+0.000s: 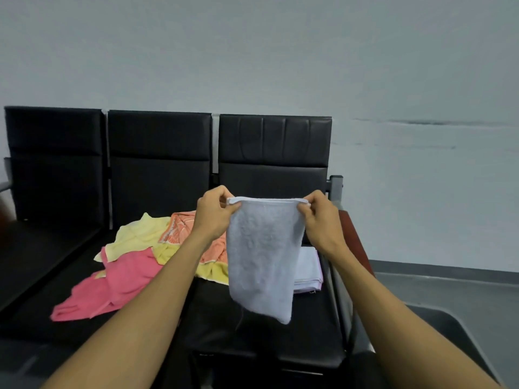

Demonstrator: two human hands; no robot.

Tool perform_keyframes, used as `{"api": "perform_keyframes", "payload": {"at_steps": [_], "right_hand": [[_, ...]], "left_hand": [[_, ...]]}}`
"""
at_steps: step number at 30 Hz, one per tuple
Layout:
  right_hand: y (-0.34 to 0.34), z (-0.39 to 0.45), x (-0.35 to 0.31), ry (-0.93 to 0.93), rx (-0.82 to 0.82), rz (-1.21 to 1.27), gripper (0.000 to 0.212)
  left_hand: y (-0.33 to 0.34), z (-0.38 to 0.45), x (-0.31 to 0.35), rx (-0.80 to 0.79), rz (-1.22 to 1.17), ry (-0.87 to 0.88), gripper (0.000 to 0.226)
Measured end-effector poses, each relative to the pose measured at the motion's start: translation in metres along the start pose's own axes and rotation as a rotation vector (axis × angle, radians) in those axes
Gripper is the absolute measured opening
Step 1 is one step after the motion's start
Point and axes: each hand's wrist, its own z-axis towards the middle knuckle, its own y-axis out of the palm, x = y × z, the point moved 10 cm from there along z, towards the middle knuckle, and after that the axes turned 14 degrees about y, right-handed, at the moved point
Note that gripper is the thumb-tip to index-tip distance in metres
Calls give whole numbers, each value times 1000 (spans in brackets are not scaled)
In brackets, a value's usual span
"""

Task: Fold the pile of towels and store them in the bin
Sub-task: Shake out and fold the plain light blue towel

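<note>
A pale lavender towel hangs doubled over in the air above the right seat. My left hand pinches its top left corner and my right hand pinches its top right corner. Behind it a loose pile lies on the bench: a pink towel, a yellow towel and an orange patterned towel. A folded pale lavender towel lies flat on the right seat, partly hidden by the hanging one.
A black three-seat bench stands against a grey wall. A metal armrest ends it on the right, with a reddish-brown object beside it. A dark grey bin edge shows at the lower right.
</note>
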Motion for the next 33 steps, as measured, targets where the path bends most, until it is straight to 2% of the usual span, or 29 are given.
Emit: {"api": "perform_keyframes", "payload": {"at_steps": [3,7,9,13,15,19,24,29,33], "right_hand": [[1,-16,14,44,-41,37,13],[3,-31,38,108,-34,87,15],[6,-32,49,141,-29,104,14],[22,-25,78,171,-39,48,11],[38,-18,103,206,-62,-4,10],[76,-6,156,262,-106,-54,13],[118,16,216,341,-125,-78,11],[148,36,262,376,-145,-52,14],[188,27,299,393,-328,-121,12]], "left_hand": [[17,-16,-5,-163,-56,-16,19],[41,-37,-18,-351,-13,-37,13],[51,-40,-22,-372,-5,-25,13],[73,-46,-56,-400,26,-74,27],[90,-51,-87,-430,35,-124,23],[121,-62,-146,-405,33,-199,22],[153,-69,-210,-349,47,-225,36],[170,-76,-260,-264,81,-248,26],[193,-104,-292,-265,-52,-397,26]]}}
